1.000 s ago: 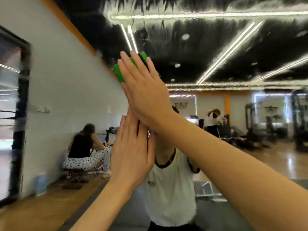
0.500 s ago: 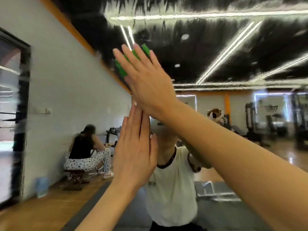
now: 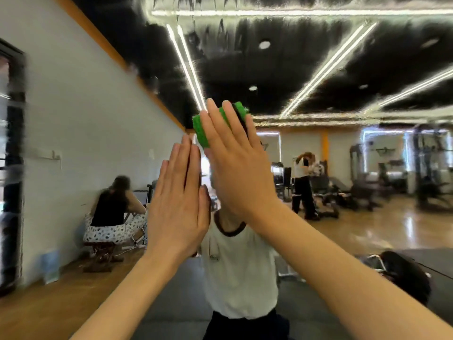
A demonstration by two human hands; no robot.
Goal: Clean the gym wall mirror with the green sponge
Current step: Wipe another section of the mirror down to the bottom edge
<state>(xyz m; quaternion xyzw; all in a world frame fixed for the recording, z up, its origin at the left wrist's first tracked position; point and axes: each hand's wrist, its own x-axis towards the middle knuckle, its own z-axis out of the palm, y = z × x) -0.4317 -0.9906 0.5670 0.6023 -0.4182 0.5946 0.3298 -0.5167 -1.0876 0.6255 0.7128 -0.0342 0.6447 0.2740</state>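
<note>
The green sponge (image 3: 215, 123) is lying flat against the gym wall mirror (image 3: 318, 77), high in the view and just above the middle; its textured green face is showing at the left and top edges, the rest being covered by the right hand (image 3: 235, 165). That hand is pressing the sponge to the glass with straight fingers held close together, none of them curling round it — the palm is facing the mirror and the forearm is running down to the lower right corner. The left hand (image 3: 179, 204) is sitting just below and to the left of the sponge, apart from it; its fingers are also straight and together, pointing up, and it is lying flat on the glass, holding nothing.

Behind the hands the mirror is reflecting the person in a white T-shirt (image 3: 237, 273) with a dark collar, the hands hiding the head; the upper glass is looking streaked and smeary, and the ceiling light strips (image 3: 326, 69) are showing ragged in it. To the left a seated person (image 3: 112, 214) in a dark top and patterned trousers is sitting beside the white wall (image 3: 81, 133), on a wooden floor. To the right a standing person (image 3: 302, 182) is appearing among gym machines (image 3: 377, 182) — blurred, so details cannot be told; a dark shape (image 3: 402, 273) is lying low at the right.
</note>
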